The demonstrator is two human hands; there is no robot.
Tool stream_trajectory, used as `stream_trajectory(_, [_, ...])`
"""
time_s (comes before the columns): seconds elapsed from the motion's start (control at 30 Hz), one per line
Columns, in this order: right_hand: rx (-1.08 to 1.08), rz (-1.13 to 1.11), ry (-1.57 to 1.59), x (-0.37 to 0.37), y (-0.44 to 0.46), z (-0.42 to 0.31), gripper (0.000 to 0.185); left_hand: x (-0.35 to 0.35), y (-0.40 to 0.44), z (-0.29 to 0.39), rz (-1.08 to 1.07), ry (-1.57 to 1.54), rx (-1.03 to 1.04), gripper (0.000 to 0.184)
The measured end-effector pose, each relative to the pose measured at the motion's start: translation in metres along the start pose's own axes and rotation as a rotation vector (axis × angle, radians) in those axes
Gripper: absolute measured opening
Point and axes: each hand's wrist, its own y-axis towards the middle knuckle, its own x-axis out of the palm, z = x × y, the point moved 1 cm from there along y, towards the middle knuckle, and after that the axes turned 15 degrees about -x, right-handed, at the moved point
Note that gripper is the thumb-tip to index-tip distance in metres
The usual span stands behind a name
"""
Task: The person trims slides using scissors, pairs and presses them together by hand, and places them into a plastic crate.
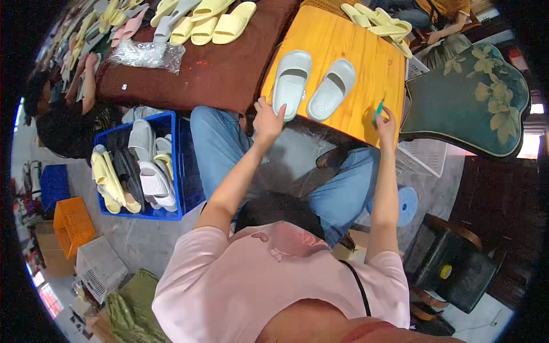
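Note:
A pair of light grey slippers lies on the yellow wooden tabletop: a left slipper (292, 86) and a right slipper (331, 90), toes pointing away from me. My left hand (269, 121) is at the table's near edge, with thumb and fingers apart. Its thumb reaches the heel edge of the left slipper. Near the table's right corner, my right hand (386, 127) is closed around a small teal-handled tool (378, 110) with a thin pointed tip. The tool's exact kind is too small to make out.
Yellow slippers (231, 23) and a clear plastic bag (147, 55) lie on the brown cloth-covered surface (229, 86). A blue crate (178, 166) of slippers stands left. A green floral chair (466, 97) is right. Other people sit at far left and top right.

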Motion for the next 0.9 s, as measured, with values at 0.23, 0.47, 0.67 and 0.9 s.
stream_trajectory(0.23, [0.221,-0.478,0.613,0.098,-0.052,-0.128,0.051,0.005,-0.030,0.030,0.036,0.106,0.637,0.060])
stream_trajectory(0.47, [0.523,-0.552,0.580,0.148,-0.043,-0.130,0.066,0.021,0.044,0.060,0.282,-0.078,0.585,0.039])
stream_trajectory(0.67, [0.467,-0.457,0.642,0.164,-0.031,-0.139,0.060,0.048,0.124,0.134,0.017,0.042,0.544,0.024])
stream_trajectory(0.9, [0.418,-0.345,0.627,0.166,-0.041,-0.125,0.040,0.130,0.164,0.179,-0.236,0.533,0.623,0.021])
